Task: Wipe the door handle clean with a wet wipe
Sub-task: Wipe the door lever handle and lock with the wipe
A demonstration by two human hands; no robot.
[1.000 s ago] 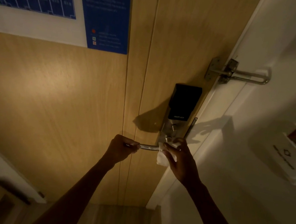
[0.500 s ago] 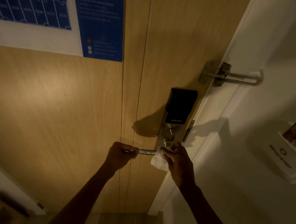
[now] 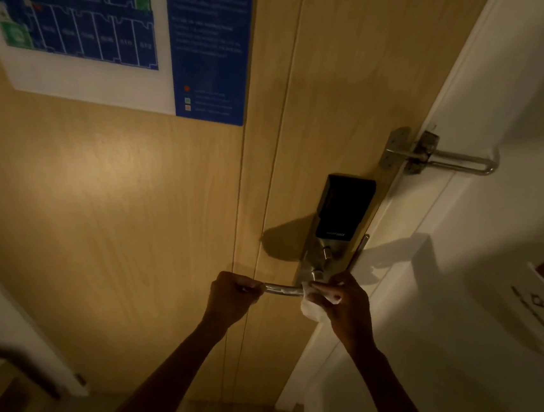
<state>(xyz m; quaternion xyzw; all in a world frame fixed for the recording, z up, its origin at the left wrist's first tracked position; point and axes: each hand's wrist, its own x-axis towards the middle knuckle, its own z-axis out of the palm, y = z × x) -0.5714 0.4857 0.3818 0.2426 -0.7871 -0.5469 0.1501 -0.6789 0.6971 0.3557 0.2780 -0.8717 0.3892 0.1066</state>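
A metal lever door handle (image 3: 282, 289) juts out to the left from a lock plate on the wooden door (image 3: 131, 209). My left hand (image 3: 232, 296) is closed around the handle's free left end. My right hand (image 3: 344, 304) pinches a white wet wipe (image 3: 312, 309) against the handle's right end, close to the lock plate. Part of the wipe hangs below the fingers. The bare middle of the lever shows between my hands.
A black electronic lock unit (image 3: 343, 207) sits above the handle. Higher on the door edge is a metal swing-bar guard (image 3: 441, 157). A blue floor-plan sign (image 3: 115, 28) hangs at the upper left. A white wall holder (image 3: 534, 300) is at the right.
The view has tilted down a little. My right hand with the wipe has shifted slightly along the handle's right end; my left hand keeps its hold on the left end.
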